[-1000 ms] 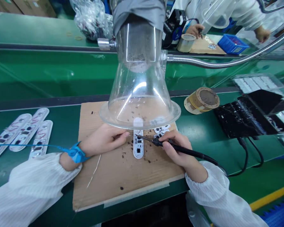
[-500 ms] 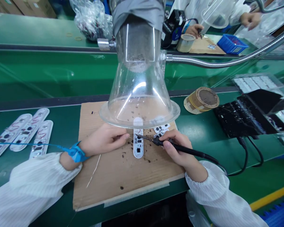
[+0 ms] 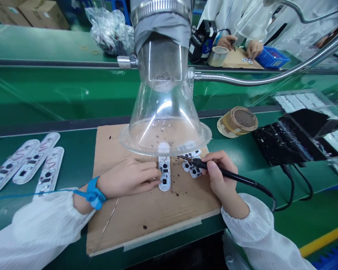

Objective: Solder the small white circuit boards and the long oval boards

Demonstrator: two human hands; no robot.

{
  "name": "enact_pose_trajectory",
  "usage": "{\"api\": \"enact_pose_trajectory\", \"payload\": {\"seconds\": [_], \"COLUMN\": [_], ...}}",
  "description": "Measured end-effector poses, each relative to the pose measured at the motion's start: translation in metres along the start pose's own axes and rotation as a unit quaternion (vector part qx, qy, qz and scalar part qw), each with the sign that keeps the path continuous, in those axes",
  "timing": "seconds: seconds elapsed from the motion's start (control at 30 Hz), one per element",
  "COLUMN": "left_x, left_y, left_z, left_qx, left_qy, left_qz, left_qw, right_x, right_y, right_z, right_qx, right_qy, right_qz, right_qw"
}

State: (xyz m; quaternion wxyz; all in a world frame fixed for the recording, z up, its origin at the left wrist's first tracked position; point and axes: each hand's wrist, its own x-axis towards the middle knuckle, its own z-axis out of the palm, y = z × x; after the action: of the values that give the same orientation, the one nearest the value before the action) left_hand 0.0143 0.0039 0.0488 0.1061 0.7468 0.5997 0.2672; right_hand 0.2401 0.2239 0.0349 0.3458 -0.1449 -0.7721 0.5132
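Right grip (image 3: 222,176) holds soldering iron (image 3: 198,162); left grip (image 3: 135,178) pinches wire (image 3: 110,216) at circuit board (image 3: 165,170).

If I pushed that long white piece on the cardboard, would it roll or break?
The white piece would probably slide, not roll, since it lies flat on the cardboard. It looks slim, so likely light. Its exposed black parts might be fragile.

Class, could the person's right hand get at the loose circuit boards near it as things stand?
Probably yes, though not freely: the right hand is close to the loose circuit boards, but it holds a soldering iron, which partly covers them in this view.
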Motion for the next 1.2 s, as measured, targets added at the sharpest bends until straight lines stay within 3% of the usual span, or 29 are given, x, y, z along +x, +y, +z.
{"api": "enact_pose_trajectory", "payload": {"seconds": [0.2,0.47,0.67,1.2], "left_x": [0.0012,0.0000,0.0014,0.0045], "left_y": [0.0042,0.0037,0.0059,0.0049], "left_z": [0.0033,0.0051,0.0055,-0.0031], "left_qx": [0.044,0.068,0.058,0.049], "left_qy": [-0.017,-0.010,-0.056,-0.048], "left_qz": [-0.048,0.044,0.000,0.018], "left_qw": [0.998,0.997,0.997,0.997], "right_x": [0.0018,0.0018,0.0021,0.0044], "right_y": [-0.0010,-0.0022,-0.0011,-0.0016], "right_z": [0.0006,-0.0013,-0.0011,-0.0010], "right_qx": [0.011,-0.010,-0.006,-0.029], "right_qy": [0.010,0.008,0.009,0.009], "right_qz": [0.010,0.019,0.019,0.035], "right_qw": [1.000,1.000,1.000,0.999]}}
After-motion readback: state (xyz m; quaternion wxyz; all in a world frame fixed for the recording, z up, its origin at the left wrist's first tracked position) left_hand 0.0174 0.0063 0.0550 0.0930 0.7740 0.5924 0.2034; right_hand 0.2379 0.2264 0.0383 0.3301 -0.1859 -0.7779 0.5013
